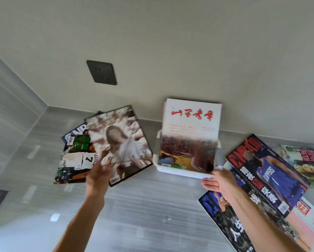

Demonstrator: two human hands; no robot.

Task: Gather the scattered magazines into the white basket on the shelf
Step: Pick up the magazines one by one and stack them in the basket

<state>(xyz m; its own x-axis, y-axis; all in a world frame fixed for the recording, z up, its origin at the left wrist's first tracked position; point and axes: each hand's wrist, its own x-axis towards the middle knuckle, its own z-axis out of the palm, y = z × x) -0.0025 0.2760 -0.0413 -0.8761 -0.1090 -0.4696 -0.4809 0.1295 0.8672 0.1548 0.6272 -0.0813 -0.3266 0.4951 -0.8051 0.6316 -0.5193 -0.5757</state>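
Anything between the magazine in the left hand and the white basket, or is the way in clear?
Nothing visible lies between them. The left hand holds the photo-cover magazine just left of the white basket, with only bare counter in the gap. One landscape-cover magazine already stands upright inside. The right hand touches the basket's front rim.

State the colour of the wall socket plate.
Dark grey, almost black; the socket plate shows in the head view.
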